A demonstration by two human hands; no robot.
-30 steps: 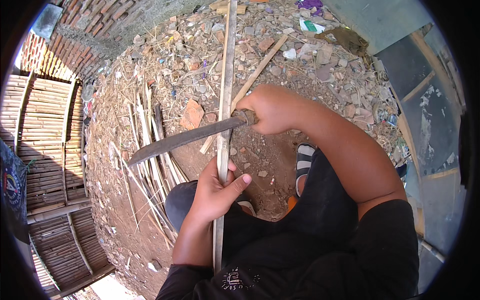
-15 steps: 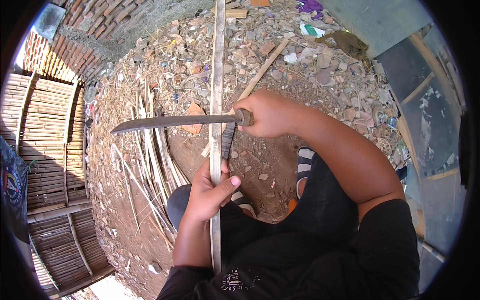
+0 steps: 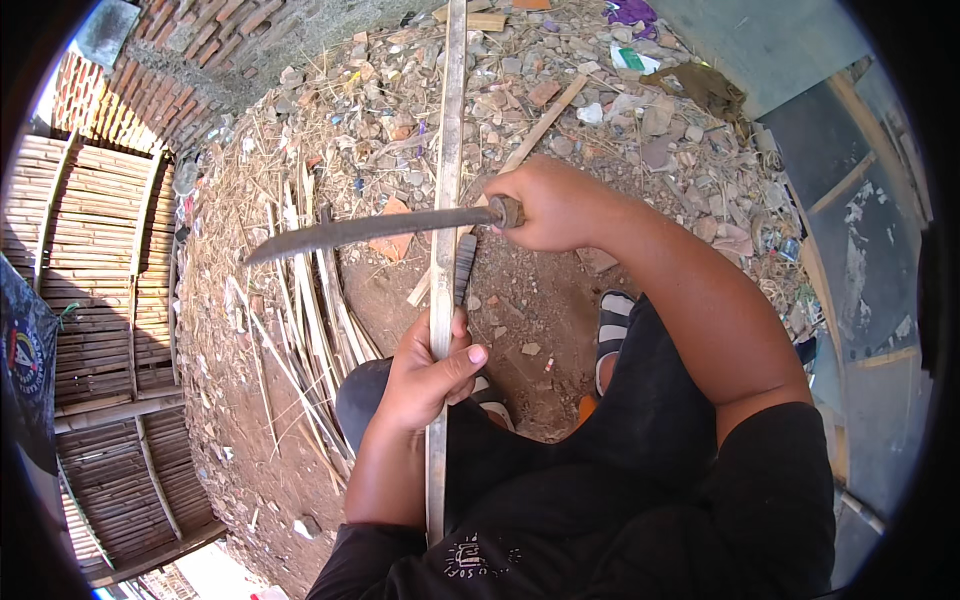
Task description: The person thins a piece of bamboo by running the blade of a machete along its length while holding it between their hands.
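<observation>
We've our L grip (image 3: 418,378) closed round 1 long pale strip (image 3: 449,150), approx mid-view, pointing away from us. Our R grip (image 3: 545,205) holds a machete (image 3: 370,228), crossing the strip beyond our L grip; can't tell if touching.

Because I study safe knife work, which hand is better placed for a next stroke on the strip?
Probably the right hand: it holds the knife, which crosses the long strip in this view. The left hand holds the strip lower in the picture, so it seems better for steadying.
</observation>
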